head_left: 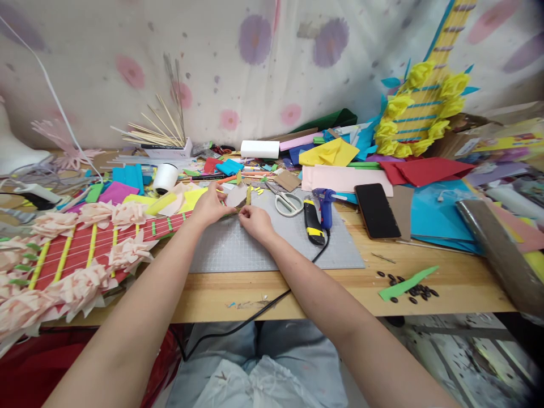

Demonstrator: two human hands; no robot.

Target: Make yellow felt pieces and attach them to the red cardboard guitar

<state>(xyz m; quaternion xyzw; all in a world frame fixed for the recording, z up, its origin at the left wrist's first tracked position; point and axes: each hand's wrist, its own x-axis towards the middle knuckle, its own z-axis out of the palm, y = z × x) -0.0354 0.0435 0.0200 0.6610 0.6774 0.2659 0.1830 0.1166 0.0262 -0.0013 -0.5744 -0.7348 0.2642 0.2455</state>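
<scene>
A red paper guitar (pixel 80 255) with peach paper flowers, yellow strips and thin strings lies at the left. Its neck reaches toward the middle, ending in a greyish-brown head (pixel 236 196) with olive-yellow pegs. Over the end of the neck, my left hand (pixel 209 206) is closed, thumb on the near side. My right hand (pixel 256 223) pinches at the near edge of the head; what its fingertips hold is too small to make out. Both hands are above a grey cutting mat (pixel 238 255). White-handled scissors (pixel 289 204) lie just right of them.
A blue glue gun (pixel 325 208) and a black-yellow utility knife (pixel 313 222) lie on the mat, the gun's cord crossing the table's front edge. Farther right are a phone (pixel 377 211), a green strip (pixel 408 283) and small dark beads. A yellow-flowered paper guitar (pixel 419 113) stands behind.
</scene>
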